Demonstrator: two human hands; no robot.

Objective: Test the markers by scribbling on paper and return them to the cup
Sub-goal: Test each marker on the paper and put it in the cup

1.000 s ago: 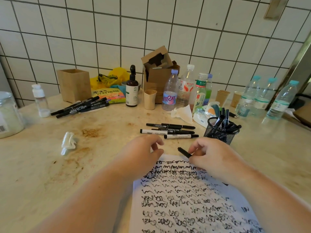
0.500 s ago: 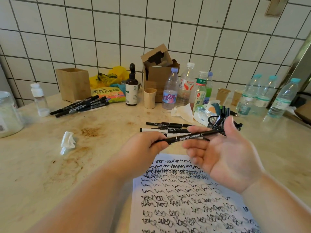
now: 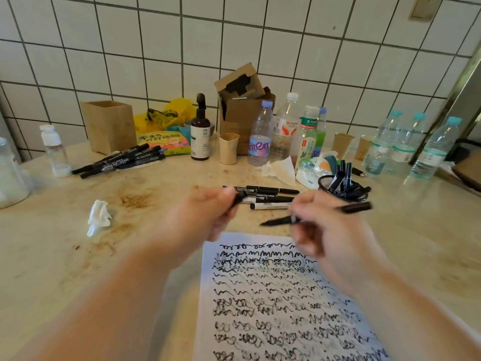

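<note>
Mid-frame, the right hand (image 3: 325, 230) gripped a black marker (image 3: 316, 215), the left hand (image 3: 205, 214) pinched its black cap (image 3: 240, 198); scribbling on bare white paper (image 3: 273, 239) looked wisest.

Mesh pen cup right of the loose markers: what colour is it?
Black wire mesh pen cup, holding dark markers; only the head view shows it.

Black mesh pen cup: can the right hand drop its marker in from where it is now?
Probably yes. The black mesh pen cup stands just beyond the right hand, with nothing between them. The black marker it grips looks uncapped, though; the left hand seems to hold the cap.
</note>
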